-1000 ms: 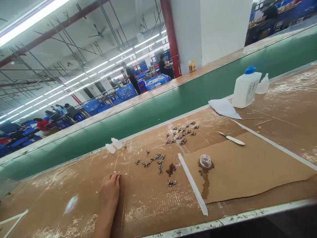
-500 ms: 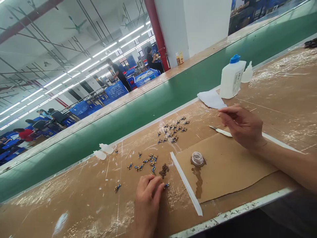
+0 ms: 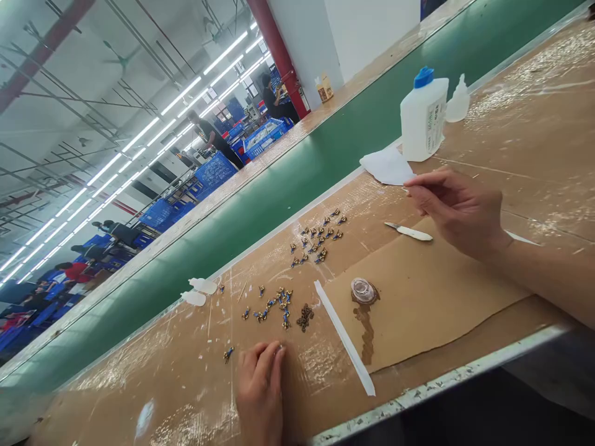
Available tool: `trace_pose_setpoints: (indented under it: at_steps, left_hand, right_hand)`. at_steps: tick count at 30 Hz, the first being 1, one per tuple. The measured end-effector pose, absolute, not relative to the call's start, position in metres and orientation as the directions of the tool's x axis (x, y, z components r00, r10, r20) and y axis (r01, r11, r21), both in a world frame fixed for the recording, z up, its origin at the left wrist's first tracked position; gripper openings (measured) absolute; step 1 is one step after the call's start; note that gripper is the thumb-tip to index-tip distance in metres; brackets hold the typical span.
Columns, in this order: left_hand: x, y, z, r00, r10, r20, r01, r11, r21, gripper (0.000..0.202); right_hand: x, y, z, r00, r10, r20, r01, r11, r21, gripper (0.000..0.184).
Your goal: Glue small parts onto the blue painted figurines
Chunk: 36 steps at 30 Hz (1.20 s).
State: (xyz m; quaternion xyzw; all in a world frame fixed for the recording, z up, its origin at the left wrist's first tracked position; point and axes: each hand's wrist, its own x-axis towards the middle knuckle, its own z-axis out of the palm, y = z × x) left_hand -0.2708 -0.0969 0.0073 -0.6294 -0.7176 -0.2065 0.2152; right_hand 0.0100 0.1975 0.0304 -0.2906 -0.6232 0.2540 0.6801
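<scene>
My left hand (image 3: 261,387) rests low on the table with thumb and forefinger pinched; whatever is between the tips is too small to name. Just beyond it lie a cluster of small blue-and-yellow figurines (image 3: 281,300) and a heap of tiny brown pieces (image 3: 305,317). Raised over the right side, my right hand (image 3: 458,210) is closed in a pinch on something tiny that I cannot make out. Its fingertips overlap the edge of a white cloth (image 3: 385,166) in view. Below it, a white-handled knife (image 3: 415,233) lies by the cardboard sheet (image 3: 432,297).
On the cardboard sits a small round dish (image 3: 363,290) with a brown smear beside it. A white blue-capped bottle (image 3: 424,118) and a squeeze bottle (image 3: 459,100) stand at the back right. More figurines (image 3: 320,238) lie mid-table. Two small bottles (image 3: 194,298) lie left.
The view has tilted and shifted. The figurine beside my left fingertips no longer shows there, and that hand has moved left, away from the brown pieces. My right hand stays pinched, now uncovering the knife handle.
</scene>
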Motion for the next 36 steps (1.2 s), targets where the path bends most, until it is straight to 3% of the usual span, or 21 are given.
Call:
trace_pose_setpoints:
  at_steps: [19, 26, 33, 36]
  left_hand:
    - [-0.262, -0.050, 0.003, 0.058, 0.860, 0.507, 0.993, 0.003, -0.117, 0.014]
    - [-0.256, -0.050, 0.005, 0.098, 0.902, 0.421, 0.985, -0.027, -0.172, 0.023]
    - [-0.252, -0.054, 0.015, -0.104, 0.884, 0.455, 0.992, 0.123, -0.011, 0.017]
    - [-0.238, -0.067, 0.025, -0.202, 0.917, 0.343, 0.976, 0.159, 0.148, 0.014]
  right_hand:
    - [0.011, 0.200, 0.034, 0.097, 0.740, 0.666, -0.002, 0.669, -0.743, 0.010]
    - [0.011, 0.199, 0.035, 0.083, 0.739, 0.669, -0.001, 0.671, -0.741, 0.010]
    - [0.012, 0.201, 0.035, 0.071, 0.741, 0.668, 0.017, 0.668, -0.744, 0.011]
    - [0.013, 0.202, 0.032, 0.056, 0.747, 0.662, 0.032, 0.662, -0.749, 0.012]
